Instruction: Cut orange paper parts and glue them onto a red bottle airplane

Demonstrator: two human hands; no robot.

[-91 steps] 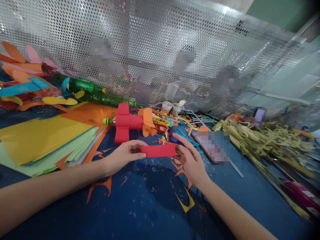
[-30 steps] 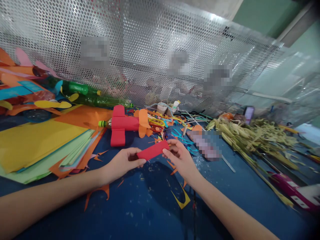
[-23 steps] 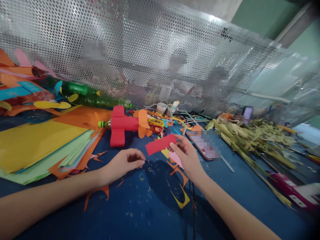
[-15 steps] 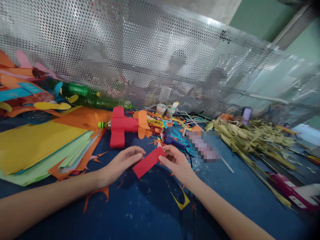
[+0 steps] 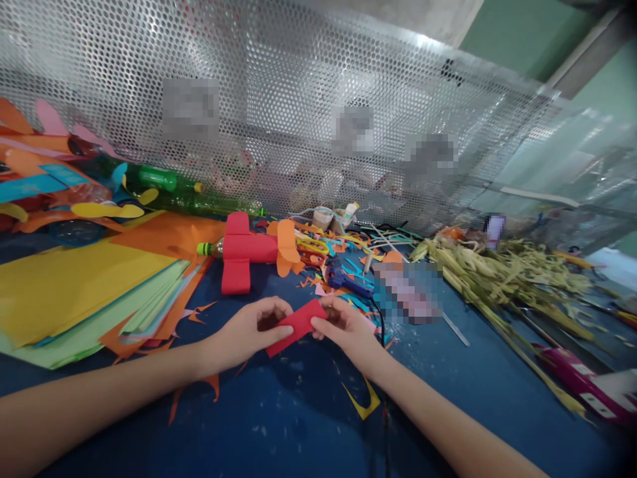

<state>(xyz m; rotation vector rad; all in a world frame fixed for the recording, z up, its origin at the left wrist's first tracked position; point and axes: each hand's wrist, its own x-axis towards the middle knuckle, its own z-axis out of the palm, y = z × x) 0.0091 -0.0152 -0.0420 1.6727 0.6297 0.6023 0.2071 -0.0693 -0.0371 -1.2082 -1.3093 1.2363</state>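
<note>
A small red paper strip (image 5: 298, 326) is held above the blue table between both hands. My left hand (image 5: 261, 325) pinches its left part, thumb on top and fingers behind. At the upper right end, my right hand (image 5: 341, 325) grips it between thumb and fingers. Just beyond lies a plastic bottle model wrapped in red paper (image 5: 251, 249), with red wings, an orange tail and a yellow-green cap (image 5: 204, 249). A blue glue gun (image 5: 351, 284) rests past my right hand, its black cord running toward me.
Stacked coloured paper (image 5: 84, 292) lies at left, below finished paper-and-bottle models (image 5: 54, 179). Green bottles (image 5: 199, 199) line the perforated metal screen (image 5: 288, 86). Paper scraps, dried corn husks (image 5: 497, 279) and a magenta tool (image 5: 582, 382) spread rightward. People are visible behind the screen.
My left hand has moved right and closed on the red paper strip, which it was beside before. My right hand keeps its grip on the strip's other end.
</note>
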